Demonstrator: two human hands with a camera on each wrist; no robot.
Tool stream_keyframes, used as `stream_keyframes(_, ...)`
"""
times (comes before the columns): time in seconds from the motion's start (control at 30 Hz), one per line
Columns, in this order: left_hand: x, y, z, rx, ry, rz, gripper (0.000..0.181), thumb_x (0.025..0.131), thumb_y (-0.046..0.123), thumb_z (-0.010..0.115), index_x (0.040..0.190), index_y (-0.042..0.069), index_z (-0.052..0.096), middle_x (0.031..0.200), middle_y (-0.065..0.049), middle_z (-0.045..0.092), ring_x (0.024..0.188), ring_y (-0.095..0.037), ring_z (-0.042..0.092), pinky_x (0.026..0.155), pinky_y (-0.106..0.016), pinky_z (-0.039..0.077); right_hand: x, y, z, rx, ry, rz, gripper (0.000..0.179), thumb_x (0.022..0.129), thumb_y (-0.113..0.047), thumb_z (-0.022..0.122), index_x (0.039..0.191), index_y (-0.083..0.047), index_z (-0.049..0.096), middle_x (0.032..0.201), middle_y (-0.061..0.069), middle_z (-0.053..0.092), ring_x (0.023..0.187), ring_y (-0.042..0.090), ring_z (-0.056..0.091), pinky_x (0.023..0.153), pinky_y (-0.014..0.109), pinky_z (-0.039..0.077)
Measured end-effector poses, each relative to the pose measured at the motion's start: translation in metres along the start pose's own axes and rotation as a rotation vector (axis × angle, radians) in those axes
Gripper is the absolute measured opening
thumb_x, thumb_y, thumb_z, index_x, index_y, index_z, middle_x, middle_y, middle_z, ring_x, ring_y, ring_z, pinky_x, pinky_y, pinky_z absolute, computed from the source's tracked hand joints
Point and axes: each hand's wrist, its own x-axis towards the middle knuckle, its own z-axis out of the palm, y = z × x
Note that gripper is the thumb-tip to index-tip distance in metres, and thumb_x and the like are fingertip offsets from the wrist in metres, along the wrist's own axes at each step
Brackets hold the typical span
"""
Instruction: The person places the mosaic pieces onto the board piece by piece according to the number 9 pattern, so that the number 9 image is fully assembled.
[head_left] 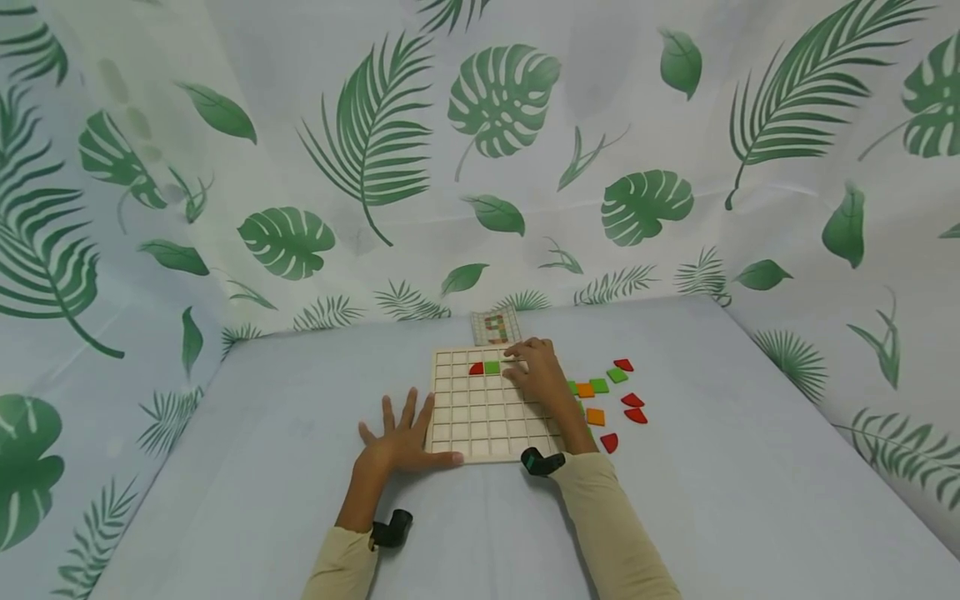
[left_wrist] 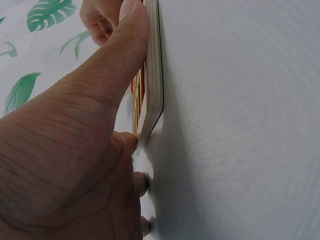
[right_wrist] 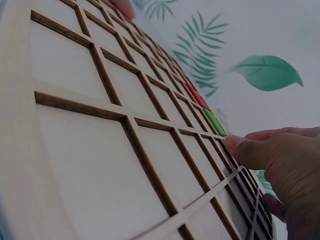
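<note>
A wooden grid board (head_left: 470, 421) lies flat before me. My left hand (head_left: 397, 446) is spread at its near left corner, thumb along the front edge and fingers by the left side. In the left wrist view the thumb (left_wrist: 127, 45) presses against the board's edge. On the board's far rows sit a red quarter-round tile (head_left: 477, 368) and a green square tile (head_left: 492, 367), side by side. My right hand (head_left: 542, 375) reaches over the board just right of the green tile, thumb and forefinger apart. In the right wrist view its thumb tip (right_wrist: 232, 142) is right by that tile; no piece shows between the fingers.
A small pattern card (head_left: 496, 327) lies behind the board. To the right are scattered loose pieces: orange squares (head_left: 596, 417), green squares (head_left: 617, 375) and red quarter-rounds (head_left: 610, 442), some partly hidden by the right arm. Leaf-printed cloth walls (head_left: 405, 267) stand around the table.
</note>
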Motion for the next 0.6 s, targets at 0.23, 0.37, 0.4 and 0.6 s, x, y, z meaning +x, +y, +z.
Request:
stream_keyframes(0.23,0.003,-0.004,0.002,-0.014,-0.019,-0.001,0.115,0.073,0.08,0.06,0.159,0.019,0.011,0.166,-0.013,-0.001,0.148,-0.049,-0.012,0.103,-0.081,0.002,0.0,0.006,-0.005,-0.012,-0.012,0.057,0.027,0.088,-0.017,0.073,0.111,-0.004,0.071,0.113,0.019,0.063,0.11,0.038,0.05,0.089,0.05,0.048)
stream_keyframes(0.37,0.003,-0.003,0.001,-0.018,-0.021,-0.006,0.115,0.073,0.079,0.06,0.159,0.02,0.011,0.166,-0.012,-0.002,0.148,-0.048,-0.012,0.104,-0.081,0.002,-0.001,0.009,-0.01,0.012,-0.005,0.075,0.027,0.089,-0.016,0.073,0.112,-0.003,0.071,0.111,0.02,0.063,0.111,0.039,0.048,0.087,0.051,0.049)
stream_keyframes(0.4,0.002,-0.002,0.001,-0.019,-0.017,-0.005,0.114,0.074,0.078,0.061,0.159,0.02,0.012,0.166,-0.013,-0.001,0.148,-0.049,-0.011,0.103,-0.081,0.002,-0.002,0.01,-0.012,0.014,-0.001,0.074,0.027,0.089,-0.016,0.073,0.112,-0.003,0.07,0.112,0.02,0.063,0.112,0.039,0.048,0.087,0.051,0.049)
stream_keyframes(0.6,0.0,0.0,0.0,-0.002,-0.012,-0.004,0.111,0.076,0.074,0.063,0.159,0.02,0.012,0.166,-0.014,-0.001,0.148,-0.05,-0.01,0.102,-0.082,0.006,-0.004,0.018,-0.02,0.017,0.036,0.092,0.026,0.089,-0.014,0.072,0.112,-0.001,0.07,0.112,0.021,0.062,0.114,0.04,0.047,0.086,0.052,0.049)
